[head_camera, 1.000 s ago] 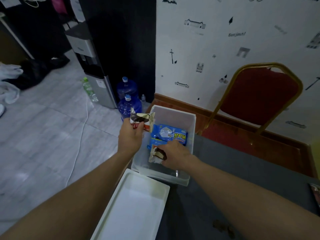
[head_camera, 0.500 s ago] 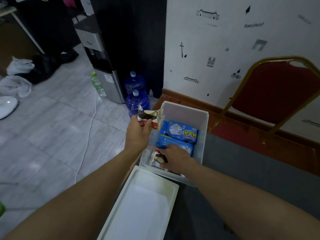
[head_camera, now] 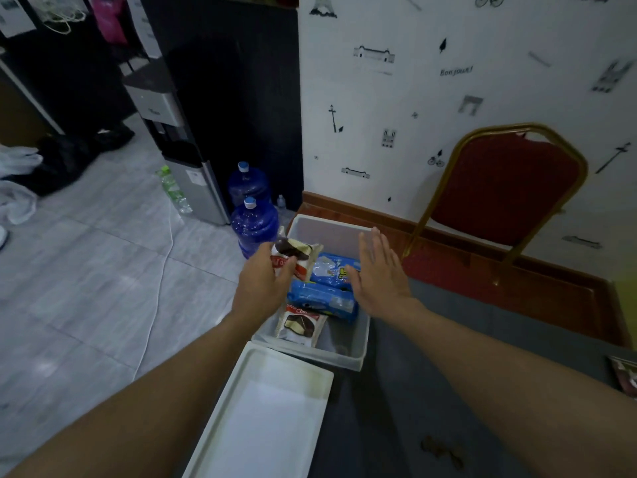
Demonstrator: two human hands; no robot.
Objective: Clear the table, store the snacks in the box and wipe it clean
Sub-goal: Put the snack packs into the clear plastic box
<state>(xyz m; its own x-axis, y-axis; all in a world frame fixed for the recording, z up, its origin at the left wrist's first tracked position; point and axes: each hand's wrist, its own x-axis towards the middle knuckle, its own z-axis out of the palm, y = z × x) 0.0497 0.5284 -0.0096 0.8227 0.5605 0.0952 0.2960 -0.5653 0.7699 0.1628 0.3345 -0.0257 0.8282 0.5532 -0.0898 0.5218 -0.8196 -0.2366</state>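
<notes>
- Clear plastic storage box point(head_camera: 358, 357) at the dark grey table's point(head_camera: 413, 391) 11 o'clock corner holds two blue biscuit packs point(head_camera: 324, 300) and a white-and-red chocolate pie packet point(head_camera: 300, 326).
- Left hand point(head_camera: 262, 288) pinches a second chocolate pie packet point(head_camera: 303, 257) over the box's 10 o'clock rim; not in yet.
- Right hand point(head_camera: 379, 274) hovers flat, fingers straight, holding nothing.
- Left to do, I judge: dark packet point(head_camera: 625, 374) at 3 o'clock, white rectangular lid point(head_camera: 272, 408) off at 6 o'clock, brown crumbs point(head_camera: 441, 446) unwiped.

The box's point(head_camera: 327, 232) near-right corner is free beside snack packs point(head_camera: 322, 300).
</notes>
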